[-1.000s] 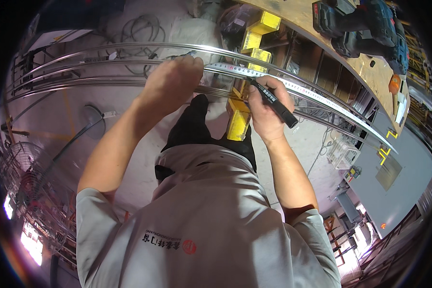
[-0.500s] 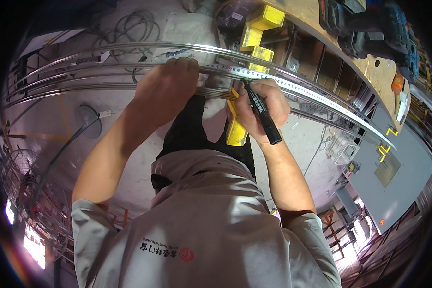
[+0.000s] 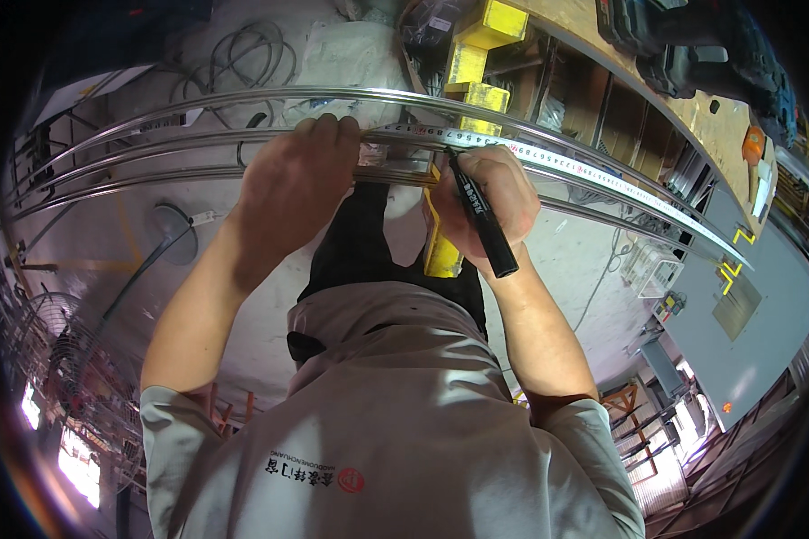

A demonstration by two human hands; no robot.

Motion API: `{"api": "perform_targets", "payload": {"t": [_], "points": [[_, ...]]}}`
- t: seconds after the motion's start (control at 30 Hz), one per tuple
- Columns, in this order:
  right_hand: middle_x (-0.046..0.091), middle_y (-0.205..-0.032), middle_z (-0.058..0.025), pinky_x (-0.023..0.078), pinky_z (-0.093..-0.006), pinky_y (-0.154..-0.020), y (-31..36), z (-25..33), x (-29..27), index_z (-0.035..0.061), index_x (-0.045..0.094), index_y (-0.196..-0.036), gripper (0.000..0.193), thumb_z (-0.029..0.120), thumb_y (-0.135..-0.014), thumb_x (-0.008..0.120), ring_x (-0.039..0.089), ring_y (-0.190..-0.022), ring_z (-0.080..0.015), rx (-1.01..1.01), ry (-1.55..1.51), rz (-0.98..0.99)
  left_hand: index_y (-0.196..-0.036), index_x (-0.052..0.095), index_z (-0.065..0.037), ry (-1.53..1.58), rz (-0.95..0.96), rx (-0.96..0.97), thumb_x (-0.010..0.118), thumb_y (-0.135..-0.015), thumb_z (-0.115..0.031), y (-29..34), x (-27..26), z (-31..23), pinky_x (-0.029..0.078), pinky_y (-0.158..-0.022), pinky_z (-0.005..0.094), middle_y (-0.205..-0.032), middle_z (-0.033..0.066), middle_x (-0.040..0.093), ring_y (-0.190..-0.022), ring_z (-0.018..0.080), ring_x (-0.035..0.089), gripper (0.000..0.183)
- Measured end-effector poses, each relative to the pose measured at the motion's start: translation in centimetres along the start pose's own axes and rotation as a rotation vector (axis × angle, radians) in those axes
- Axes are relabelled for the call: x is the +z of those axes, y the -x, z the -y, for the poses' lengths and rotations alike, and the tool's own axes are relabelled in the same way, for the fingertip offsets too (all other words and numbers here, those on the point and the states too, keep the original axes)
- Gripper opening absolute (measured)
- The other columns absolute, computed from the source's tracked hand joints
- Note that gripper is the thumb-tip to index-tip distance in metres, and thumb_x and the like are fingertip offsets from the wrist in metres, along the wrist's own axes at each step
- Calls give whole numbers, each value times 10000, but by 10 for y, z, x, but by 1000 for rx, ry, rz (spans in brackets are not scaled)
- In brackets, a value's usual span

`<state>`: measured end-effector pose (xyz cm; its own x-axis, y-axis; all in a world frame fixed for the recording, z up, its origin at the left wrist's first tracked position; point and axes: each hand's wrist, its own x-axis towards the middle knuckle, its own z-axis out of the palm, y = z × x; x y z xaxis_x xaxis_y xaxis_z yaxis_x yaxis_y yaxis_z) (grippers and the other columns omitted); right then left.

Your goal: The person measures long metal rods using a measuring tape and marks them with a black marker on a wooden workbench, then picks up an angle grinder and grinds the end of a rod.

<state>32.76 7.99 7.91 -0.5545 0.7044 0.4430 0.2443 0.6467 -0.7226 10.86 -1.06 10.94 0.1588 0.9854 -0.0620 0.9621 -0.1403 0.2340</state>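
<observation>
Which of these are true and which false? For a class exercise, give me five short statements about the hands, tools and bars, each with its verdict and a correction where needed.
1. The right hand holds a black marker. True.
2. The measuring tape is coiled up on the floor. False: the tape is stretched out along the metal bars.
3. The left hand is at the bars. True.
4. The power tools are at the picture's lower left. False: the power tools are at the upper right, on a wooden bench.
5. The bars cross a yellow support. True.
</observation>
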Motion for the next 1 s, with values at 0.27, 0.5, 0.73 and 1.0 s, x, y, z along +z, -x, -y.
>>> {"api": "perform_targets", "payload": {"t": [0.27,0.5,0.73,1.0], "points": [[634,-759,-160,519,-349,-601,-2,-1,0,-16,581,-831,235,-103,-672,730,634,-648,-302,-7,2,4,-1093,618,42,-16,7,8,636,-836,-54,-2,-1,-1,548,-680,321,-937,111,629,-882,212,640,275],[634,-756,-158,519,-348,-599,-5,1,-2,-13,581,-826,242,-110,-660,728,631,-637,-302,-5,-17,17,-1101,618,56,-4,6,2,646,-839,-53,-1,0,-1,551,-717,317,-957,129,630,-888,229,641,285],[593,-713,-128,483,-366,-583,-3,-1,3,6,593,-790,249,-91,-593,710,590,-618,-306,6,-27,-48,-1093,627,50,-19,5,-6,654,-843,-63,-2,-2,-2,555,-690,318,-974,124,637,-872,224,645,275],[590,-706,-132,486,-363,-578,-2,-2,2,4,587,-785,257,-94,-580,707,590,-608,-309,2,-58,-54,-1129,614,35,-51,79,2,635,-842,-75,1,0,2,556,-687,311,-1008,117,637,-890,211,639,308]]}}
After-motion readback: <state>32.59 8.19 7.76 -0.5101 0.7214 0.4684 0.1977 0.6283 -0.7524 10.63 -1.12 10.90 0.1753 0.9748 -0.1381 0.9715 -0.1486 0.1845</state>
